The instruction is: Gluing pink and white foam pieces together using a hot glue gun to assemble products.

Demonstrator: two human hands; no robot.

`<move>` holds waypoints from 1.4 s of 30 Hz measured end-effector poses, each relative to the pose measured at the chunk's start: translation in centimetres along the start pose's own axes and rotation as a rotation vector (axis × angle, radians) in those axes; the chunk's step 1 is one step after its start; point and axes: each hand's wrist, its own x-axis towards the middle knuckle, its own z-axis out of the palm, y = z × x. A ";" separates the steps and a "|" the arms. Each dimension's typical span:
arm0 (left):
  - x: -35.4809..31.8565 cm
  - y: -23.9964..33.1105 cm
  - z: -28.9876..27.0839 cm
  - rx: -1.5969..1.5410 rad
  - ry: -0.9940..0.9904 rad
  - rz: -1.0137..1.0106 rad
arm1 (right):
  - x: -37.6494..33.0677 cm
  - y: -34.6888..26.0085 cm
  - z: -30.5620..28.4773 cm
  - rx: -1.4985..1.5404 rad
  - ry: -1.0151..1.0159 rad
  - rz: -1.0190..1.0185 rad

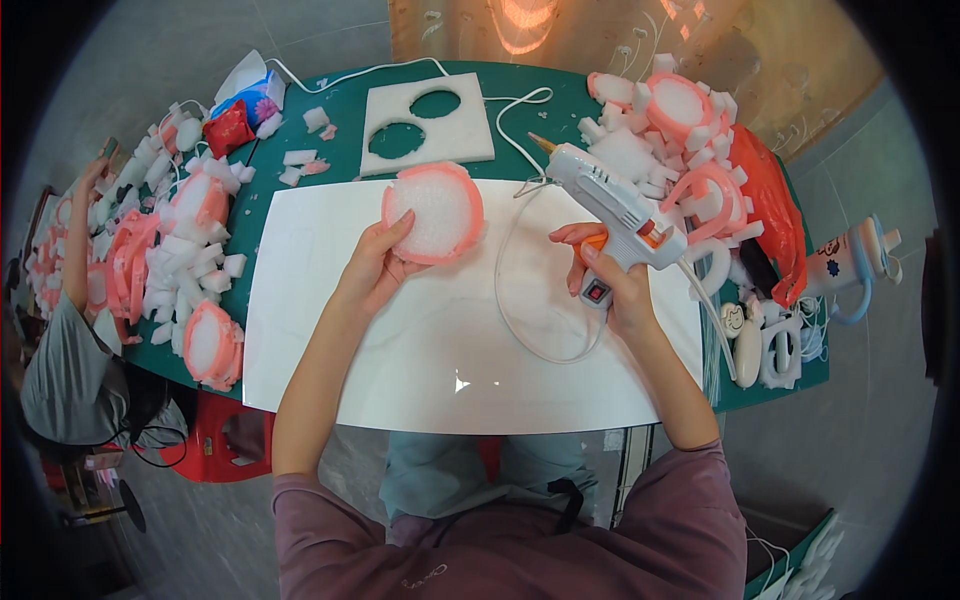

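**A:** While you were looking at the bench, what was in each hand?

**B:** My left hand (372, 268) pinched a round white foam disc with a pink rim (434, 212), thumb on its face, the other fingers behind it. The disc was tilted up over the far edge of the white board (420, 350), just left of centre.

**A:** And the right?

**B:** My right hand (612, 285) was wrapped tight around the grip of a white hot glue gun (615, 205), index finger on the orange trigger. Its brass nozzle pointed up and left, toward the disc but well apart from it. The gun's white cord (520, 320) looped down across the board.

**A:** Anything behind the disc?

**B:** A white foam sheet with two round holes cut out (428, 125), lying on the green table (340, 150).

**A:** Stock?

**B:** Heap of white foam offcuts and pink-rimmed discs on the left (185, 260), a similar heap on the right (680, 130) next to an orange plastic bag (770, 205). White scissors (780, 350) lay near the right edge.

**A:** Anyone else there?

**B:** Another person's arm in a grey sleeve (65, 370) at far left, hand up by the pile.
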 end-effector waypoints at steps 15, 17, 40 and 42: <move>-0.1 -1.0 0.6 1.289 0.226 0.898 | -0.6 -0.2 0.6 -0.129 -0.092 0.110; -0.1 -1.0 0.6 1.305 0.255 0.896 | -0.6 -0.1 1.2 -0.171 -0.127 0.117; -0.6 -1.2 0.5 1.392 0.400 1.130 | -0.9 1.3 1.3 -0.216 -0.099 0.215; -0.6 -1.3 0.6 1.407 0.398 1.155 | -1.0 1.8 1.2 -0.191 -0.078 0.183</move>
